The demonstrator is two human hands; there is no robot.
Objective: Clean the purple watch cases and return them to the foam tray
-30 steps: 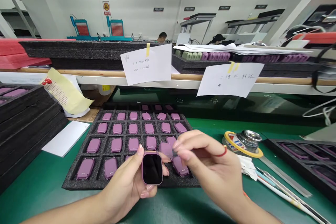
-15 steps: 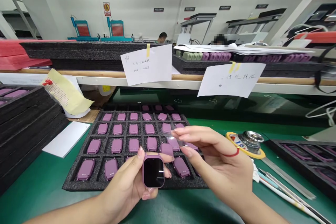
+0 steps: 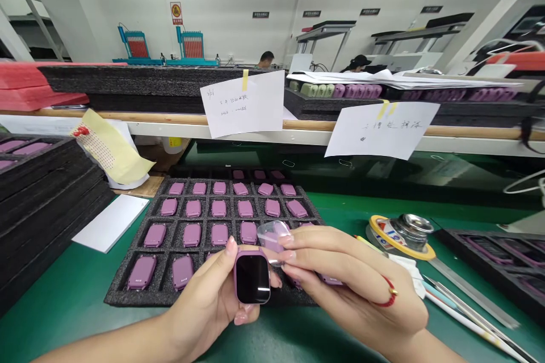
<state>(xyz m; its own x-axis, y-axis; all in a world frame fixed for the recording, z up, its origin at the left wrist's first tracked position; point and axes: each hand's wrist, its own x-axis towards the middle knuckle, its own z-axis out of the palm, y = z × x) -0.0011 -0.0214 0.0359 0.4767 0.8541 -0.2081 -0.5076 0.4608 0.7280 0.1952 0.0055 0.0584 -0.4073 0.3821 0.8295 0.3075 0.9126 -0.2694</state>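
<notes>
My left hand [image 3: 213, 289] grips a purple watch body [image 3: 252, 279] by its edges, its black screen facing me. Just to the right, my right hand [image 3: 344, 278] pinches a clear film [image 3: 273, 238] between thumb and fingers, close to the watch's upper right corner. A red string with a small bead circles a finger of that hand. Behind both hands lies a black foam tray [image 3: 159, 296] with rows of purple watch bodies [image 3: 219, 233] in its compartments. My hands hide part of the tray's front right.
Right of the tray are a tape roll [image 3: 427, 252], a metal-topped glass jar [image 3: 413, 229], a steel ruler [image 3: 472, 292] and pens. Foam trays [image 3: 46, 215] are stacked at left, beside white paper [image 3: 110, 224]. A shelf edge [image 3: 306, 135] with hanging notes crosses behind; two people are beyond it.
My right hand has turned, fingers now lower and closer together, bringing the clear film down and left towards the watch. My left hand still holds the watch. The view has shifted slightly.
</notes>
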